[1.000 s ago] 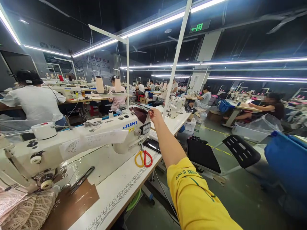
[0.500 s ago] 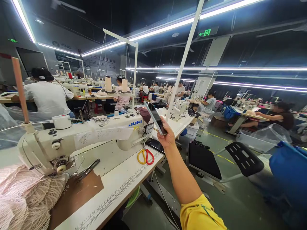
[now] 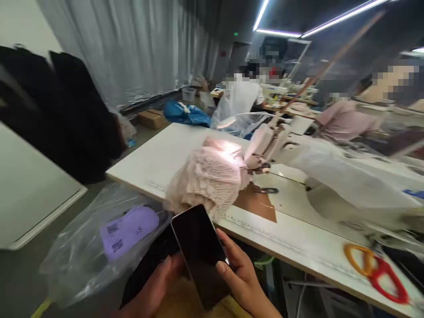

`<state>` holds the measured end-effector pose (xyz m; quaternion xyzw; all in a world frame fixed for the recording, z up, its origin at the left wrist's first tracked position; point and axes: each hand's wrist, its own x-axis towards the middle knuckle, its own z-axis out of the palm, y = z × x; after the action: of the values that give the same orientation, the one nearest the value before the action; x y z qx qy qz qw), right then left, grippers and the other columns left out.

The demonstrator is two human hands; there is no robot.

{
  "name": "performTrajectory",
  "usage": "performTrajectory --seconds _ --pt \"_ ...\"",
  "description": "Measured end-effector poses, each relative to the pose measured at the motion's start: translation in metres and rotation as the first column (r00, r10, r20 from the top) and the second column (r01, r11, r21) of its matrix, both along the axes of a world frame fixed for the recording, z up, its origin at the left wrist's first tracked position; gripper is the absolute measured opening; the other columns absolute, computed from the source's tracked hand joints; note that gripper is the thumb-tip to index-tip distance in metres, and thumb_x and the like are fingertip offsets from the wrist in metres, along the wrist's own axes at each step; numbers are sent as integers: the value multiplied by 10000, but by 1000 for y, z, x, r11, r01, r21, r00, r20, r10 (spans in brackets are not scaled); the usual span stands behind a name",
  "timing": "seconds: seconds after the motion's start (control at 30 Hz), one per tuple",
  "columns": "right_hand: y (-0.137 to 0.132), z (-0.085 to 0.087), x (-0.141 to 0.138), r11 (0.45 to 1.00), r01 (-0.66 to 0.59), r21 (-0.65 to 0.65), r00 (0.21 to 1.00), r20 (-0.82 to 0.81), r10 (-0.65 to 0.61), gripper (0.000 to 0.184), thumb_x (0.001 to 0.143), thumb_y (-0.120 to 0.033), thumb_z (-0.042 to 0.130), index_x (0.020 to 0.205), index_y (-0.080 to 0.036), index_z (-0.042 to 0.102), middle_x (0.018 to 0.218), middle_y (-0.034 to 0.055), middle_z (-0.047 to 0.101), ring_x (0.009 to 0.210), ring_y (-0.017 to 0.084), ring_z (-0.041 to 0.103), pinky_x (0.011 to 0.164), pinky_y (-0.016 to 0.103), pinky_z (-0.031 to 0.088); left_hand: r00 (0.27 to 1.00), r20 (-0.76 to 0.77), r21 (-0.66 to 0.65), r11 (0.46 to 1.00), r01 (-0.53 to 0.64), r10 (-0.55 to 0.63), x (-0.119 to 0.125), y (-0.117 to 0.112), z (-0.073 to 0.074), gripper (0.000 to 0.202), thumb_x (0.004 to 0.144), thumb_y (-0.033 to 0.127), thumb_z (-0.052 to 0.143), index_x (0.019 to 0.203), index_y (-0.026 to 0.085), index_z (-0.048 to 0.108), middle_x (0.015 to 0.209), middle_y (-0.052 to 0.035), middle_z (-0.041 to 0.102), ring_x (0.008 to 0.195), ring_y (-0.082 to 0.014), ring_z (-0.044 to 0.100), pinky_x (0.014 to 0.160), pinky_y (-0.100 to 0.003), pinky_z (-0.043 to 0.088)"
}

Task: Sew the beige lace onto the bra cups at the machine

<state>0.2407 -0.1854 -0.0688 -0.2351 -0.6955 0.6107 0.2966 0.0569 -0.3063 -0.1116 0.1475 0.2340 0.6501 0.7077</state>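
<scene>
A smartphone (image 3: 200, 251) with a dark screen is tilted in front of my body, just below the table edge. My right hand (image 3: 243, 276) is closed around its right side, thumb at the front edge. My left hand (image 3: 157, 282) is by the phone's lower left side; motion smears it, and its fingers are partly hidden, so I cannot tell whether it grips. Beyond the phone, pale pink lace fabric (image 3: 212, 176) lies heaped on the sewing table (image 3: 149, 154), beside the sewing machine (image 3: 265, 143). Thread snips (image 3: 265, 190) rest on a brown patch (image 3: 253, 204) near the needle area.
Scissors with yellow and red handles (image 3: 374, 271) lie at the table's right front. A clear plastic bag (image 3: 76, 260) with a purple piece (image 3: 130, 229) hangs at the left. A blue bag (image 3: 187, 114) and cardboard box (image 3: 152, 119) are on the floor behind. Co-workers sit farther back.
The view has swung left and down. The phone, earlier raised at the right in one hand, is now low before my body. My left hand has come into view beside it.
</scene>
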Motion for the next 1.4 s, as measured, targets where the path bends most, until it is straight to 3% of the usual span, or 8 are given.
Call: performTrajectory --seconds 0.13,0.3,0.5,0.8,0.97,1.13,1.23,1.4 --pt "-15 -29 -61 959 -263 -104 962 50 270 538 920 -337 533 1427 -304 355 1463 52 402 1356 229 353 1121 431 280 946 206 -103 967 -232 249 -11 -11 -6 493 953 482 351 1296 194 558 1251 -74 629 1300 -278 430 1134 -438 197" --pt "-21 -43 -93 896 -371 -243 918 49 394 555 912 -336 548 1416 -268 324 1378 93 491 1237 220 497 1055 404 370 885 257 -245 912 -329 388 -26 -21 -12 509 959 484 333 1163 139 647 1078 -106 707 1137 -280 580 1077 -435 293" --pt "-32 -50 -115 901 -315 -297 942 17 335 482 907 -342 556 1335 -264 350 1067 68 663 888 166 639 848 322 501 860 294 -306 894 -328 416 -38 -24 -16 583 935 553 330 1082 110 679 999 -125 724 1032 -284 630 1020 -431 353" --pt "-36 -66 -123 891 -291 -347 950 6 313 501 894 -341 578 1339 -280 356 1168 74 570 1029 169 586 931 319 448 862 414 -156 956 -249 293 -49 -21 -27 751 913 639 234 1157 48 629 1083 -173 686 1114 -304 579 1018 -417 343" --pt "-36 -67 -129 866 -346 -360 926 16 377 513 908 -339 559 1363 -319 324 1074 39 582 907 131 603 852 282 483 858 454 -112 971 -211 239 -56 -22 -29 854 876 703 195 1165 15 612 1093 -209 669 1117 -330 571 1007 -442 345" --pt "-21 -68 -125 878 -410 -245 880 147 452 484 936 -369 496 1382 -284 329 949 27 624 788 129 615 723 256 516 858 457 -139 971 -193 236 -62 -25 -39 841 875 704 198 1158 32 618 1085 -197 676 1070 -320 597 967 -430 376" --pt "-10 -71 -122 911 -373 -178 882 236 407 450 954 -395 441 1369 -247 353 854 17 631 655 125 606 587 239 512 870 419 -181 963 -200 259 -63 -29 -48 834 865 713 228 1150 35 621 1069 -195 683 1023 -309 619 905 -402 416" --pt "6 -73 -121 946 -324 -11 890 335 309 358 962 -392 410 1239 -198 527 840 38 643 618 127 606 555 241 512 873 396 -282 942 -180 285 -66 -40 -56 866 811 771 279 1161 53 613 1088 -191 676 943 -315 644 855 -429 446"
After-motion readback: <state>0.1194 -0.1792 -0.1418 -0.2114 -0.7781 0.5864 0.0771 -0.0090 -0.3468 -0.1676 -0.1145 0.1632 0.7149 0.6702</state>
